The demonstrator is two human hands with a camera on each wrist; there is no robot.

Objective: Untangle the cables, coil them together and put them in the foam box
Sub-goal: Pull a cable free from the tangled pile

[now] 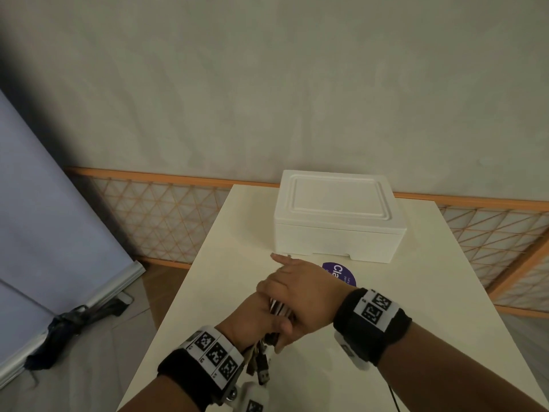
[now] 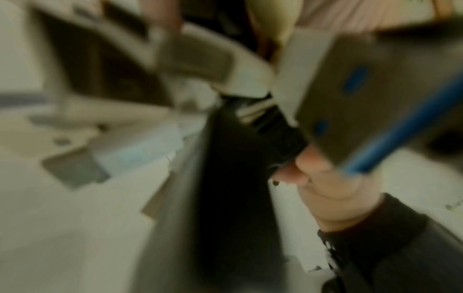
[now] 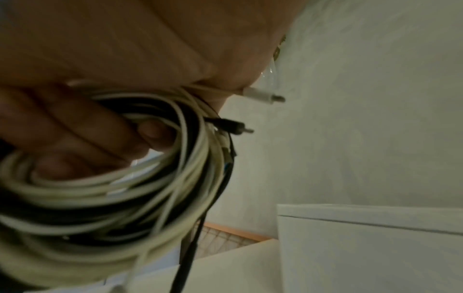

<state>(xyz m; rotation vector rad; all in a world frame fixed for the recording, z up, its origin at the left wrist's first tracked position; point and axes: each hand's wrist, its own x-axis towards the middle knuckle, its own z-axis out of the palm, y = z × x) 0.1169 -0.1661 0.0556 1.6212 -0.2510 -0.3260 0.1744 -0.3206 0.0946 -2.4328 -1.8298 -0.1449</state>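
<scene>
A coil of white and black cables (image 3: 120,190) hangs from my hands above the white table (image 1: 234,233). My right hand (image 1: 300,289) has fingers (image 3: 95,134) curled through the coil, with its index finger stretched out toward the foam box. My left hand (image 1: 258,319) grips the same bundle (image 1: 279,309) from below, thumb across it, and several USB plugs (image 1: 263,368) dangle beneath it. A white plug (image 3: 263,97) and a black plug (image 3: 233,126) stick out of the coil. The white foam box (image 1: 335,215) stands just beyond the hands with its lid on. The left wrist view is blurred and shows large plugs (image 2: 355,89).
A round purple sticker (image 1: 338,273) lies on the table between my hands and the box. Behind the table runs a low orange-framed lattice fence (image 1: 163,218) and a pale wall. A dark folded umbrella (image 1: 74,322) lies on the floor at left.
</scene>
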